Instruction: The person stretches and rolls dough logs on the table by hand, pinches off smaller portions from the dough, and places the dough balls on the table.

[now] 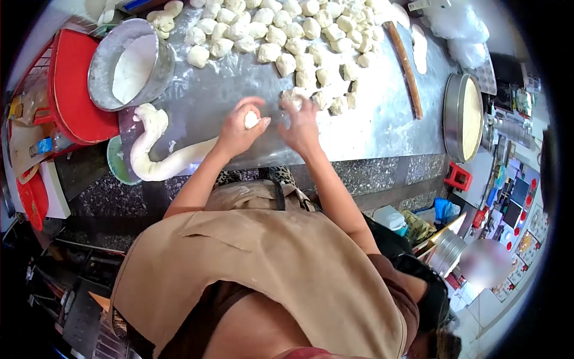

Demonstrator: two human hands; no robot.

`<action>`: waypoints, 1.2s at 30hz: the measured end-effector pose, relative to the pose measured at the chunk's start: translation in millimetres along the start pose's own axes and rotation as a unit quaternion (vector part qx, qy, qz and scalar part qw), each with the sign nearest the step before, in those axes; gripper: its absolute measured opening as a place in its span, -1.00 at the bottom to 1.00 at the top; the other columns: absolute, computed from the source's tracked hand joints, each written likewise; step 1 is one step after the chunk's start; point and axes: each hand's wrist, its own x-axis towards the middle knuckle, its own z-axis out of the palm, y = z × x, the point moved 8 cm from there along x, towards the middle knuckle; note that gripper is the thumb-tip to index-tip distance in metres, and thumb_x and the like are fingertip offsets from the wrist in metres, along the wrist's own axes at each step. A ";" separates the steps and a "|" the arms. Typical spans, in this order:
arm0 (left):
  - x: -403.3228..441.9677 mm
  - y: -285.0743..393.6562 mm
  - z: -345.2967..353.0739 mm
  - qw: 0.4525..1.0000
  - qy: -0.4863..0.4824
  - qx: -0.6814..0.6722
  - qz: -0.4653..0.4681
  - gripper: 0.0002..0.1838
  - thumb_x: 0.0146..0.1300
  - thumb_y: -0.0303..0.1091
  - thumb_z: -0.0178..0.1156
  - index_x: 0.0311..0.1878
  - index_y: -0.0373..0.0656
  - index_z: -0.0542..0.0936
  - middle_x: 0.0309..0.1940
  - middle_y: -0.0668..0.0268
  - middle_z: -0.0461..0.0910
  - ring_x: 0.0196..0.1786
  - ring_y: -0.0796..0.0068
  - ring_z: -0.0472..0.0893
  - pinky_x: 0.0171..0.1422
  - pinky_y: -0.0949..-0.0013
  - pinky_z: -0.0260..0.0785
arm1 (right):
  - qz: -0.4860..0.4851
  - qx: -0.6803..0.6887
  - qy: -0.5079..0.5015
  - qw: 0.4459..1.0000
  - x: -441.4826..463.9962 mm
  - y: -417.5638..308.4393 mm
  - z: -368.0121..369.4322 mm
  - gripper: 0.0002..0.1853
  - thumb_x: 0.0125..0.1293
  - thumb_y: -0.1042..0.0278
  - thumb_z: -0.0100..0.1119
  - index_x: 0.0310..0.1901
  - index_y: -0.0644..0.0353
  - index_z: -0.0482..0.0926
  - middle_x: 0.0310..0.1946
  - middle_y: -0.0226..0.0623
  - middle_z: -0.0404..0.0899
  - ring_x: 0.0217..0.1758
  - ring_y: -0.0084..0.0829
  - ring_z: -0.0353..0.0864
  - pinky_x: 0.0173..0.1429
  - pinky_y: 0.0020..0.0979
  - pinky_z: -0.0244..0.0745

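Observation:
My left hand (240, 127) is closed around the end of a long dough rope (156, 170), and a pale stub of dough shows between thumb and fingers. The rope runs left from under my wrist and curls up near the metal bowl. My right hand (301, 124) is just to the right, its fingers apart, reaching over a small dough piece (292, 96) at the near edge of the group. Whether the fingertips touch that piece is hard to tell. Many dough pieces (275, 36) lie spread across the floury metal table (209, 90).
A metal bowl of flour (134, 69) stands at the left beside a red stool (78, 90). A wooden rolling pin (405, 72) lies at the right, near a round steamer (461, 116). Plastic bags (460, 30) sit at the back right. A green basin (119, 158) is below the table's left edge.

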 end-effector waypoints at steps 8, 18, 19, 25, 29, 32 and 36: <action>-12.8 -13.0 -3.1 0.984 -0.088 0.085 -0.128 -0.45 -0.11 -0.17 0.46 -0.03 -0.16 0.52 -0.19 0.06 0.63 -0.08 0.08 0.63 -0.06 0.19 0.46 | 0.136 0.483 -0.152 0.852 -0.6 -25.4 17.3 -0.65 0.07 0.42 0.34 -0.08 0.27 0.53 -0.25 -0.36 0.60 -0.23 -0.56 0.57 -0.10 -0.51 0.49; 3.4 -22.8 -12.5 0.993 0.008 0.117 -0.025 -0.74 -0.05 -0.23 0.31 -0.27 -0.06 0.56 -0.43 0.08 0.62 -0.29 -0.03 0.61 -0.24 0.09 0.46 | -0.107 0.098 0.127 0.981 37.1 -74.9 1.1 -0.85 0.03 0.33 0.24 -0.42 0.16 0.48 -0.36 -0.14 0.46 -0.35 -0.08 0.52 -0.29 -0.20 0.48; 4.5 -27.7 -11.2 0.988 0.015 0.143 -0.061 -0.74 -0.07 -0.26 0.33 -0.29 -0.10 0.56 -0.45 0.06 0.61 -0.31 0.01 0.62 -0.26 0.15 0.46 | -0.068 0.057 0.129 0.988 48.8 -60.1 10.0 -0.85 0.05 0.32 0.22 -0.43 0.15 0.46 -0.34 -0.12 0.46 -0.35 -0.06 0.52 -0.30 -0.18 0.48; -4.7 -32.3 -27.0 0.983 0.034 -0.044 -0.175 -0.77 0.09 -0.29 0.32 -0.39 -0.18 0.47 -0.45 0.26 0.63 -0.41 0.36 0.59 -0.27 0.33 0.42 | -0.038 -0.056 0.069 0.995 69.2 -19.9 16.7 -0.50 0.06 0.25 0.24 0.08 0.13 0.43 0.08 0.07 0.39 0.05 0.03 0.47 -0.04 -0.09 0.51; 7.9 -2.5 -37.8 0.994 0.084 0.000 0.068 -0.78 0.20 -0.31 0.25 -0.32 -0.19 0.41 0.10 0.14 0.47 0.00 0.32 0.52 0.04 0.31 0.37 | -0.144 0.206 -0.135 0.958 28.3 -73.1 33.7 -0.45 -0.03 0.31 0.33 0.07 0.19 0.45 0.01 -0.01 0.46 0.01 -0.20 0.52 -0.04 -0.22 0.52; 1.6 -9.9 -40.1 0.998 0.009 -0.060 -0.014 -0.63 0.07 -0.23 0.36 -0.16 -0.20 0.45 0.20 0.16 0.39 0.12 0.26 0.48 0.12 0.24 0.35 | 0.088 0.439 -0.246 0.860 30.0 -52.2 60.0 -0.48 -0.01 0.33 0.39 0.03 0.23 0.49 -0.20 -0.24 0.57 -0.17 -0.45 0.56 -0.08 -0.41 0.49; -8.8 -34.0 -34.6 0.991 -0.058 0.041 -0.116 -0.43 -0.11 -0.16 0.44 -0.01 -0.14 0.50 -0.12 0.10 0.59 -0.04 0.08 0.58 -0.02 0.15 0.43 | 0.101 0.393 -0.192 0.893 32.2 -58.7 21.6 -0.58 0.00 0.25 0.36 -0.11 0.27 0.54 -0.39 -0.36 0.57 -0.34 -0.46 0.56 -0.22 -0.43 0.50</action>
